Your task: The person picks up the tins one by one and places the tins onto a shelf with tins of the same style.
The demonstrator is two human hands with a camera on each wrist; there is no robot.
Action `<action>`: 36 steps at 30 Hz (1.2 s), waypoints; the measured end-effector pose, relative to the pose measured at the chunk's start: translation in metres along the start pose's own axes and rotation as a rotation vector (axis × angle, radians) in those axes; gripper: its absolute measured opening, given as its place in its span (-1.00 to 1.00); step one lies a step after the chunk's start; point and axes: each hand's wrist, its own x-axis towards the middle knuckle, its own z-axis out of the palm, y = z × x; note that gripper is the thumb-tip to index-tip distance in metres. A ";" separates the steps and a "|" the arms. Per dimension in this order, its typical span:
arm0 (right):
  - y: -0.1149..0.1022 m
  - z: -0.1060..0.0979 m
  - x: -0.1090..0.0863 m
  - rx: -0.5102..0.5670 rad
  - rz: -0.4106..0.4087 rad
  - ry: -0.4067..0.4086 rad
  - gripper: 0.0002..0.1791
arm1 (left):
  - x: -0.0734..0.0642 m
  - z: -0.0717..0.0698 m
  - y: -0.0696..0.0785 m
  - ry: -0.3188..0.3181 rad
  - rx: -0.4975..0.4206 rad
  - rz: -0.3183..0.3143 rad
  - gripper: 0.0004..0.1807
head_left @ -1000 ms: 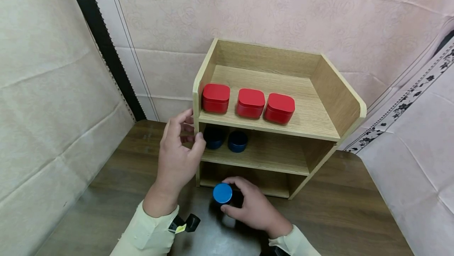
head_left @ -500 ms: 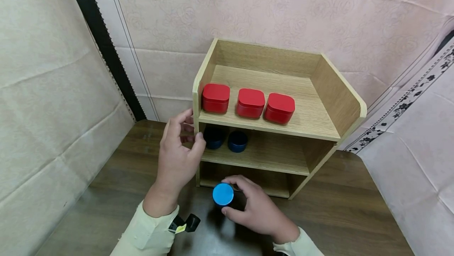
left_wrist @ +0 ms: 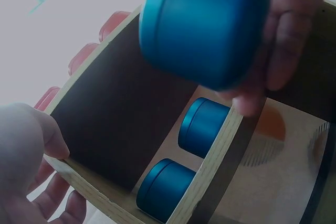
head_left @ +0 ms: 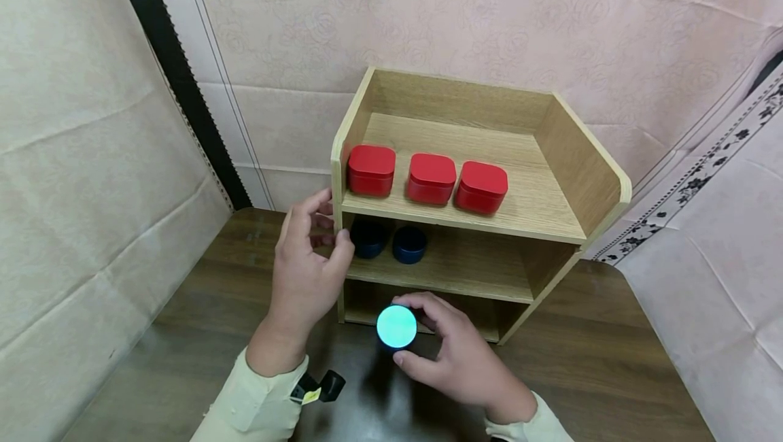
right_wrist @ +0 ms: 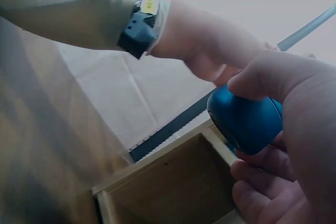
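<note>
My right hand (head_left: pixel 453 353) pinches a round blue tin (head_left: pixel 396 327) between thumb and fingers, lid up, held in front of the shelf's lower tiers. The right wrist view shows the tin's rounded blue bottom (right_wrist: pixel 247 121) beside the thumb. My left hand (head_left: pixel 308 255) grips the left side panel of the wooden shelf (head_left: pixel 477 279), thumb near the front edge and fingers on the outer side. Two more blue tins stand on the middle tier, one at the far left (left_wrist: pixel 167 190) and another (left_wrist: pixel 205 127) to its right.
Three red tins, a left one (head_left: pixel 371 170), a middle one (head_left: pixel 431 179) and a right one (head_left: pixel 481 187), line the top tier's front. The shelf stands on a dark wooden table (head_left: pixel 612 360). Pale cloth (head_left: pixel 489 20) hangs behind and at both sides.
My right hand has lifted the blue tin, moving slightly right and towards the shelf. The tin's lid now shines brighter. My left hand has stayed where it was.
</note>
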 end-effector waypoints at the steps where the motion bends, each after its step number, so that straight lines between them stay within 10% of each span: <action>1: -0.001 -0.002 0.000 0.007 0.007 0.003 -0.29 | 0.000 0.000 0.000 -0.002 0.001 -0.003 -0.30; 22: -0.017 -0.061 0.012 -0.032 0.015 0.152 -0.29 | 0.000 0.001 0.002 0.000 -0.008 -0.010 -0.31; 36: -0.005 -0.096 0.036 -0.319 0.279 0.207 -0.28 | 0.001 0.001 0.000 0.012 -0.009 -0.001 -0.32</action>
